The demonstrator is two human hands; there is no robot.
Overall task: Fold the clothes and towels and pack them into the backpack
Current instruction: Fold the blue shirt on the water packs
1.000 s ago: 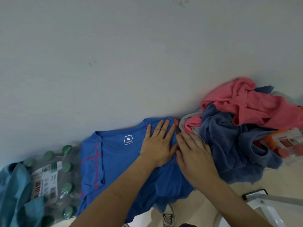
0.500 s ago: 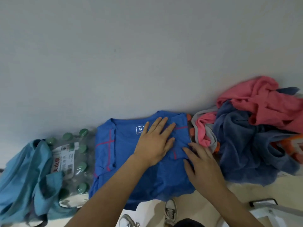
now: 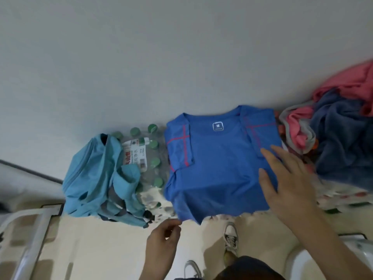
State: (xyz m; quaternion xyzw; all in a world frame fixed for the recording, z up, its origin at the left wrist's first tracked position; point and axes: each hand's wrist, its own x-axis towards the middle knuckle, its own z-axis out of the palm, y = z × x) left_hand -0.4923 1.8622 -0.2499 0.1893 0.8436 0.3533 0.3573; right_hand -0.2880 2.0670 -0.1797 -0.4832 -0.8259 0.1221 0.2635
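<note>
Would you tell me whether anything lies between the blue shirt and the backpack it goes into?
Yes, a wrapped pack of green-capped bottles lies between the blue shirt and the backpack, right beside both.

Matt blue knit-cloth T-shirt (image 3: 218,170) at centre, slick teal woven-cloth backpack (image 3: 94,174) at 9 o'clock, glossy clear plastic wrap on green-capped bottle pack (image 3: 150,158) between, fluffy dark blue terry towel (image 3: 343,142) at 3 o'clock

Bottle pack (image 3: 149,158) left of shirt (image 3: 218,168), clothes pile (image 3: 339,142) right
</note>
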